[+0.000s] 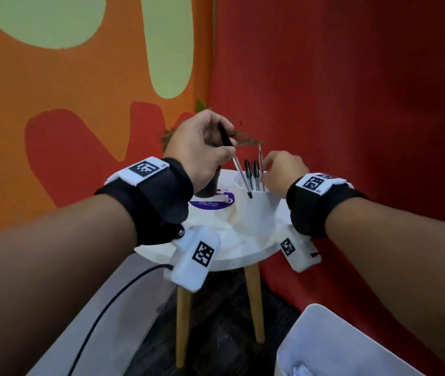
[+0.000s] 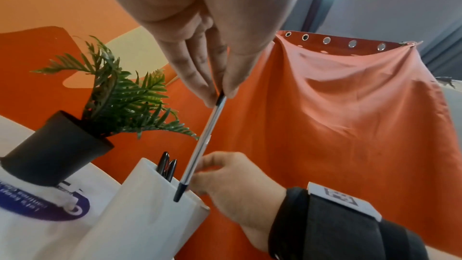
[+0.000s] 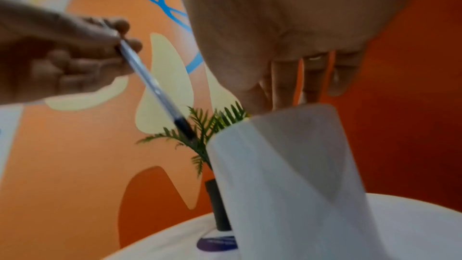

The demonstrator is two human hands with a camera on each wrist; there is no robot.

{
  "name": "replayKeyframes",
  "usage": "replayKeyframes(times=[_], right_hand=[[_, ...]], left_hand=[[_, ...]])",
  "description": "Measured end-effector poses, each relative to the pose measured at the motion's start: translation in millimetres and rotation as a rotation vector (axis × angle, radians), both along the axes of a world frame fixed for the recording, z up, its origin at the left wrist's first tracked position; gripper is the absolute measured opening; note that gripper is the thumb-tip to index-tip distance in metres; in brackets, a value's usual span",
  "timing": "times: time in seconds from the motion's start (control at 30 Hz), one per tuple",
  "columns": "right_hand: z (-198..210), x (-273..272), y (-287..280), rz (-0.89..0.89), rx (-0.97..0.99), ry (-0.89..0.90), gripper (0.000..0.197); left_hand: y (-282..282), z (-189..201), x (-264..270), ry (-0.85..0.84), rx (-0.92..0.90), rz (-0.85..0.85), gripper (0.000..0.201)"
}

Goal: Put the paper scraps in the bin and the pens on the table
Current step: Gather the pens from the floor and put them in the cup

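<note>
Setting: orange and red walls, a round white tabletop (image 1: 243, 248) in the corner. Landmark: white holder (image 1: 256, 204) on the tabletop.
- Left hand (image 1: 202, 150): above-left of the holder, fingers pinching a clear pen (image 1: 239, 169), tilted, its dark tip at the holder's rim.
- Right hand (image 1: 283, 172): at the holder's right rim, fingers reaching into it; grip cannot be told.
- Black-capped pens (image 1: 252, 172): standing in the holder.
- Potted fern (image 2: 75, 135): left of the holder.
- White bin (image 1: 351, 346): on the floor, below-right of the holder.

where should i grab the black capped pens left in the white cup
By the capped tops. The black capped pens stand nearly upright in the white cup, with only their upper ends above the rim. Come straight down from above and pinch one cap; the cup wall blocks any side approach.
</note>
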State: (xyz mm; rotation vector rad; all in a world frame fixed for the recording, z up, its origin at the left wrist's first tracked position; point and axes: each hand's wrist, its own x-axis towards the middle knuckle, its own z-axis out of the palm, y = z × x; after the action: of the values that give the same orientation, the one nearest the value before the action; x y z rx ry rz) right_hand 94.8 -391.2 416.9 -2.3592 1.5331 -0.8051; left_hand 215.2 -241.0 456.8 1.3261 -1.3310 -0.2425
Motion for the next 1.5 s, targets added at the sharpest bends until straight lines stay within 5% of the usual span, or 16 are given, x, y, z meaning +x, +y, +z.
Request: replayKeyframes(times=[0.2,0.37,0.53,0.67,0.93,1.1,1.23,1.4,1.5], right_hand=[[-4,2,5,-0.054,0.003,0.156,0.012],[-14,-20,46,0.037,-0.160,-0.145,0.038],[-36,-48,99,0.190,-0.176,-0.313,0.037],[-59,-58,119,0.319,-0.091,-0.409,0.031],[-98,-59,154,0.558,-0.161,-0.462,0.027],[-125,-66,176,0.607,-0.077,-0.636,0.020],[-171,-89,216,0.662,0.076,-0.592,0.023],[-261,-133,255,0.701,0.368,-0.252,0.022],[-317,-159,268,0.693,0.486,-0.086,0.024]], left_hand=[[-35,4,4,-0.093,0.076,0.132,0.042],[-65,17,-7,-0.147,0.104,0.198,0.039],[-85,31,-16,-0.098,0.076,0.264,0.038],[-94,7,-14,-0.097,0.149,0.280,0.038],[-93,-29,-4,-0.237,0.367,0.206,0.039],[-59,-31,-17,-0.382,0.250,0.207,0.022],[2,-91,-43,-0.559,0.100,0.227,0.019],[82,-187,-63,-0.633,0.347,-0.079,0.024],[107,-236,-69,-0.462,0.493,-0.177,0.013]])
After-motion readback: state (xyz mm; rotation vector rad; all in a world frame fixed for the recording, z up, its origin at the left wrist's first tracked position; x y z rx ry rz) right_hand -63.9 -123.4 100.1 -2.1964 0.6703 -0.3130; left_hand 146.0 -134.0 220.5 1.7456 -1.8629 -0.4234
